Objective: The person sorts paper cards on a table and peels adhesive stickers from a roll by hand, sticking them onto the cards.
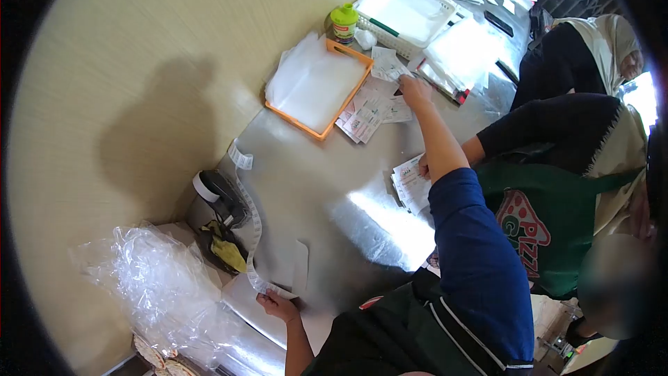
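My left hand [278,304] is at the lower left, its fingers closed on the lower end of a long white label strip [255,226]. The strip runs up past a black label printer [221,195] and curls at its top. Stretched far across the steel table, my right hand [415,90] has its fingers bent at the edge of a printed slip [390,66]; whether it grips the slip is hard to tell. More printed slips [367,118] lie overlapping just below it. An orange tray [319,132] with white sheets stands left of them.
A co-worker's hand [423,166] is on a stack of printed slips [412,186], beside my right arm. Crumpled clear plastic [163,285] lies at lower left. A white basket [396,43], a green-lidded jar [344,23] and a black phone [498,24] are farther back.
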